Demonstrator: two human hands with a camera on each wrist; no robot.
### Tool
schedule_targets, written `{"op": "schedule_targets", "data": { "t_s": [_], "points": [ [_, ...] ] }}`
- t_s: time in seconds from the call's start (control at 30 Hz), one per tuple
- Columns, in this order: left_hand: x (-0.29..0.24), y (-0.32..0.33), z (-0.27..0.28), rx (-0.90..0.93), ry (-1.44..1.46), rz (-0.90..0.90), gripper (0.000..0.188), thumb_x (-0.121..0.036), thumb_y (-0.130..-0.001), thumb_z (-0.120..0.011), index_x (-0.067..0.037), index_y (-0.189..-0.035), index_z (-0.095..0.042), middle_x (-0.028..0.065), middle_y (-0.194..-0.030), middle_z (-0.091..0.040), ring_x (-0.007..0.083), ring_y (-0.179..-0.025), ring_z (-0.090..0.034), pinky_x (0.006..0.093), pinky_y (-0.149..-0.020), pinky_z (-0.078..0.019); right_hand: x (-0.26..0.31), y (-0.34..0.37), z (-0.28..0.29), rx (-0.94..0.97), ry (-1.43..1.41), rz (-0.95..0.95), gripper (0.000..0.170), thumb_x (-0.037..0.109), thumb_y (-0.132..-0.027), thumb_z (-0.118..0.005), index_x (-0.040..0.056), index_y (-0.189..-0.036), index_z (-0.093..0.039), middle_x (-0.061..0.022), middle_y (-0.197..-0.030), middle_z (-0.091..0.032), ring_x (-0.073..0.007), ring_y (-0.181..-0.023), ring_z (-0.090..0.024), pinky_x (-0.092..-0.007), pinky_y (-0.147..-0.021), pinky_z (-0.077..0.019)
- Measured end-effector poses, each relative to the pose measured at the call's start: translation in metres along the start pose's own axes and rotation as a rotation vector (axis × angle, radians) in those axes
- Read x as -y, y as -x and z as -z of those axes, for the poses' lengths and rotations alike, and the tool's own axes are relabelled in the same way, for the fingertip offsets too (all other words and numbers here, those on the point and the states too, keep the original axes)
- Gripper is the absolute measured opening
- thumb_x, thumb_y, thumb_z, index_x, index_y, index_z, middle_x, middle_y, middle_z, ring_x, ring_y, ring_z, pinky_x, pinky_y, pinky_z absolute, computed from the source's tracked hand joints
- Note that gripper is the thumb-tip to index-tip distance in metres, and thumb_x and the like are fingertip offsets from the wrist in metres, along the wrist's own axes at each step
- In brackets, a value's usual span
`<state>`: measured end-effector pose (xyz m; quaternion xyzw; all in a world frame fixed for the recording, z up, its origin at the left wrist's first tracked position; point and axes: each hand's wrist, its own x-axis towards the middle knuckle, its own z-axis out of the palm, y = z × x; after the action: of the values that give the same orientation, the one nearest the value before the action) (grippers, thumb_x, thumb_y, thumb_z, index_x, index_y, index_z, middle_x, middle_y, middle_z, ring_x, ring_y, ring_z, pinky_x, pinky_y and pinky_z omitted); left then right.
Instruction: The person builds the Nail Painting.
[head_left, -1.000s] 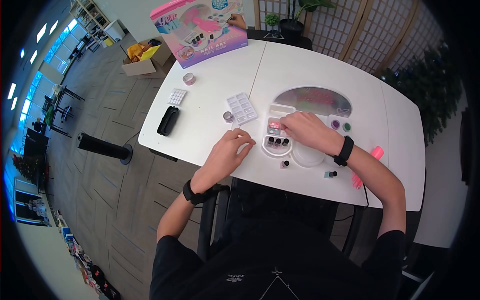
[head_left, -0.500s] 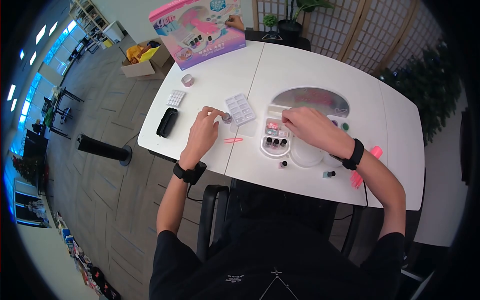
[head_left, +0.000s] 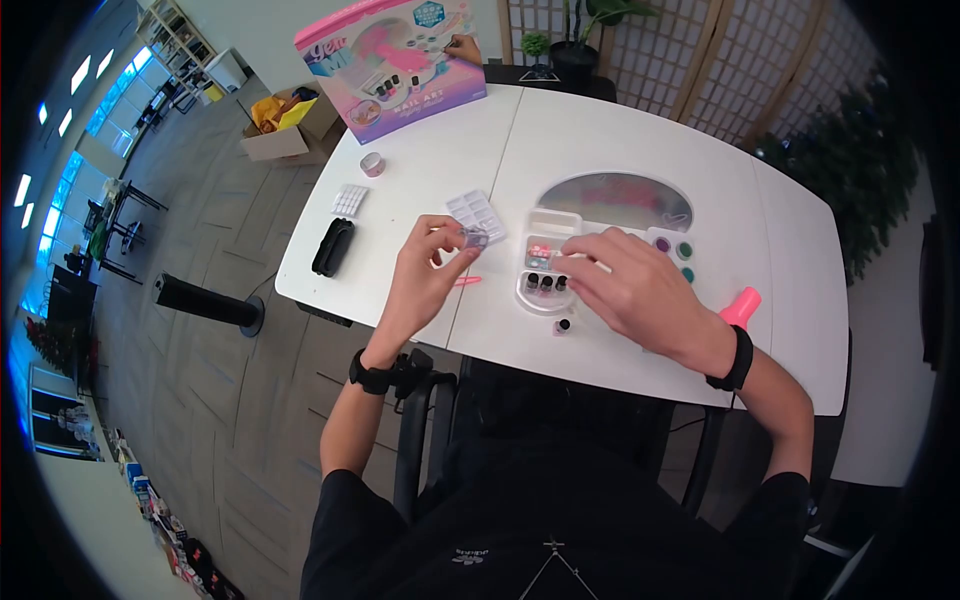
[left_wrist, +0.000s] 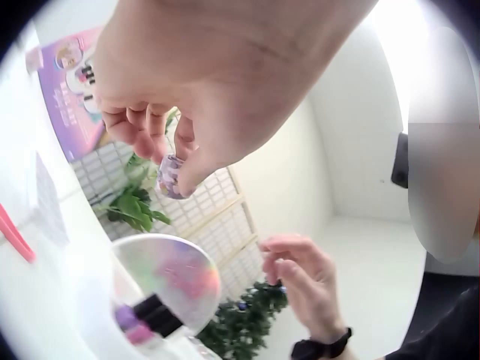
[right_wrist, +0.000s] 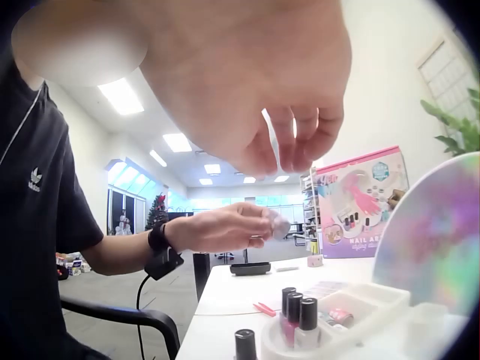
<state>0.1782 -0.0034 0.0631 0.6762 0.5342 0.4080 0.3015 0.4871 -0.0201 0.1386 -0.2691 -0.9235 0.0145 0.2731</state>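
My left hand (head_left: 425, 275) pinches a small clear jar (head_left: 474, 238) between thumb and fingers, held above the table; the same jar (left_wrist: 171, 177) shows in the left wrist view. The right hand (head_left: 640, 290) hovers over the white nail kit tray (head_left: 553, 219), fingers loosely bent, and I see nothing in them. Small polish bottles (head_left: 547, 283) with black caps stand in the tray, and another bottle (head_left: 562, 327) stands in front of it. Beyond the left hand lies a white compartment tray (head_left: 470, 208). Pink tweezers (head_left: 467, 281) lie beside that hand.
A tall nail art box (head_left: 400, 70) stands at the back left. Further left are a lidded jar (head_left: 372, 164), a white pad (head_left: 349, 200) and a black case (head_left: 333, 247). An oval mirror (head_left: 620, 198) rises behind the kit, and a pink plastic hand (head_left: 742, 306) lies right.
The left hand has gone to the small jar, taken it and lifted it off the table. My right hand has drawn back from the tray's compartments toward me.
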Motion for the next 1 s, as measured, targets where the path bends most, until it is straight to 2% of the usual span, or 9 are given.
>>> {"op": "schedule_targets", "data": {
  "t_s": [0.1,0.2,0.23,0.47,0.5,0.6,0.7,0.83,1.0],
  "points": [
    [-0.037,0.012,-0.004,0.093,0.177,0.004,0.01,-0.008,-0.098,-0.081,-0.001,-0.094,-0.073,0.0025,-0.128,-0.062,0.0065,-0.095,-0.055,0.0251,-0.079,-0.046,0.016,0.0,-0.006,-0.027,0.131,0.133,0.041,0.006,-0.092,-0.071,0.0037,-0.133,-0.071,-0.0077,-0.133,-0.071,-0.0242,-0.118,-0.07,-0.0366,-0.09,-0.0555],
    [-0.047,0.022,-0.016,0.138,0.399,-0.011,0.011,-0.011,-0.096,-0.082,-0.002,-0.095,-0.076,0.0037,-0.128,-0.066,0.0075,-0.088,-0.053,0.0246,-0.076,-0.0442,0.025,0.002,-0.017,-0.097,0.267,0.206,0.05,0.006,-0.092,-0.072,0.0037,-0.142,-0.067,-0.0073,-0.14,-0.068,-0.0215,-0.124,-0.067,-0.0352,-0.093,-0.0533],
    [-0.052,0.024,-0.02,0.157,0.433,-0.044,0.009,-0.009,-0.098,-0.08,-0.001,-0.096,-0.076,0.002,-0.128,-0.064,0.0055,-0.085,-0.05,0.0233,-0.077,-0.0439,0.024,0.002,-0.019,-0.124,0.293,0.218,0.052,0.008,-0.093,-0.072,0.0034,-0.144,-0.065,-0.0067,-0.14,-0.069,-0.0204,-0.12,-0.067,-0.0355,-0.093,-0.0526],
    [-0.073,0.044,-0.044,0.254,0.825,0.181,0.005,-0.006,-0.101,-0.079,-0.002,-0.101,-0.078,0.0025,-0.136,-0.06,0.0051,-0.101,-0.059,0.0256,-0.089,-0.0486,0.026,0.008,-0.018,-0.249,0.282,0.17,0.036,0.016,-0.095,-0.078,0.0049,-0.129,-0.072,-0.0033,-0.122,-0.072,-0.0182,-0.107,-0.07,-0.0413,-0.096,-0.0528],
    [-0.072,0.044,-0.045,0.273,0.813,0.162,0.005,-0.006,-0.101,-0.078,-0.001,-0.102,-0.078,0.0045,-0.143,-0.058,0.0072,-0.106,-0.06,0.0265,-0.092,-0.0495,0.025,0.008,-0.017,-0.252,0.283,0.167,0.034,0.017,-0.095,-0.078,0.0052,-0.126,-0.073,-0.0031,-0.12,-0.072,-0.0182,-0.105,-0.07,-0.0419,-0.096,-0.0529],
    [-0.078,0.042,-0.046,0.25,0.799,0.097,0.006,-0.006,-0.101,-0.078,-0.002,-0.105,-0.079,0.0063,-0.149,-0.057,0.0105,-0.117,-0.059,0.0284,-0.098,-0.0503,0.025,0.007,-0.014,-0.254,0.235,0.125,0.033,0.017,-0.093,-0.081,0.0057,-0.123,-0.074,-0.003,-0.114,-0.073,-0.0186,-0.103,-0.071,-0.0429,-0.097,-0.0534],
    [-0.079,0.04,-0.042,0.295,0.82,0.107,0.008,-0.004,-0.1,-0.079,-0.002,-0.108,-0.08,0.0072,-0.154,-0.055,0.0139,-0.127,-0.057,0.0315,-0.107,-0.048,0.027,0.004,-0.01,-0.251,0.169,0.081,0.034,0.016,-0.091,-0.084,0.0057,-0.122,-0.074,-0.0029,-0.111,-0.074,-0.0191,-0.103,-0.072,-0.0436,-0.098,-0.0537],
    [-0.077,0.041,-0.04,0.285,0.741,-0.033,0.012,-0.003,-0.097,-0.08,-0.004,-0.109,-0.081,0.008,-0.156,-0.053,0.0178,-0.131,-0.054,0.0357,-0.115,-0.043,0.029,0.003,-0.004,-0.245,0.081,0.037,0.036,0.015,-0.09,-0.087,0.0053,-0.122,-0.073,-0.0034,-0.112,-0.076,-0.0203,-0.104,-0.073,-0.0437,-0.098,-0.0537],
    [-0.074,0.039,-0.036,0.285,0.626,-0.166,0.013,-0.003,-0.094,-0.082,-0.007,-0.107,-0.082,0.0091,-0.158,-0.052,0.024,-0.136,-0.05,0.0407,-0.119,-0.0397,0.027,0.003,-0.003,-0.195,-0.135,-0.038,0.03,0.018,-0.092,-0.086,0.0051,-0.117,-0.076,-0.007,-0.106,-0.078,-0.0244,-0.101,-0.074,-0.0414,-0.095,-0.0541]
  ]
}}
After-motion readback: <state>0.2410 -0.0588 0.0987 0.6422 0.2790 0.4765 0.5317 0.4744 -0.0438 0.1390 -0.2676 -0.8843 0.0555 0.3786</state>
